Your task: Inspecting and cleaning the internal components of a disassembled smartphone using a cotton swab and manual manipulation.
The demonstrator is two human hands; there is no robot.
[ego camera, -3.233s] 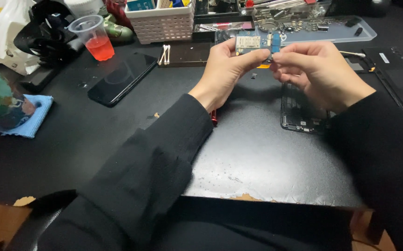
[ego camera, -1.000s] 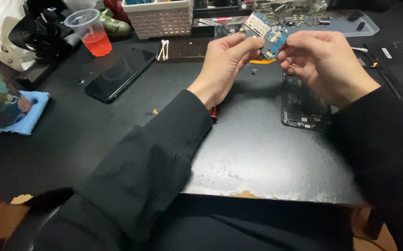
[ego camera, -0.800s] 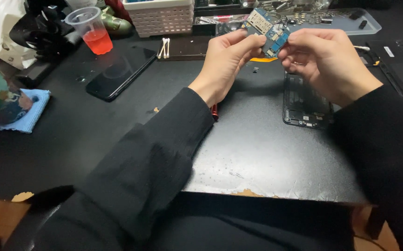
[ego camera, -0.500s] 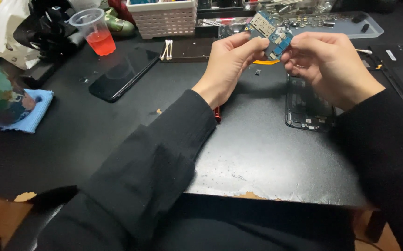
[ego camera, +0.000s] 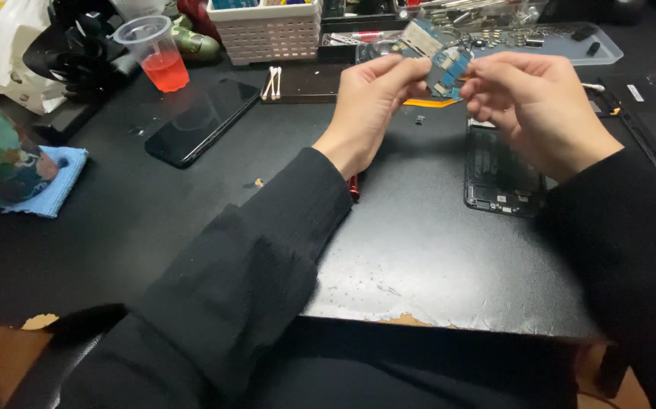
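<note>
My left hand [ego camera: 372, 102] and my right hand [ego camera: 534, 104] are raised over the black mat [ego camera: 419, 257], both pinching a small blue phone circuit board [ego camera: 443, 64] between their fingertips. The board is tilted, with a pale metal shield at its upper left end. Under my right hand lies an opened phone frame [ego camera: 499, 173], partly hidden by my wrist and sleeve. A tiny dark part [ego camera: 419, 119] rests on the mat between my hands.
A black phone [ego camera: 203, 121] lies face down at left. Behind it stand a plastic cup of red drink [ego camera: 155, 54], a white basket [ego camera: 266, 29] and cotton swabs [ego camera: 273, 82]. A tray of small parts [ego camera: 540, 34] is at the back right, a blue cloth [ego camera: 49, 182] at far left.
Both hands have lifted the circuit board higher and tilted it. The view has shifted slightly; the phone frame has stayed on the mat.
</note>
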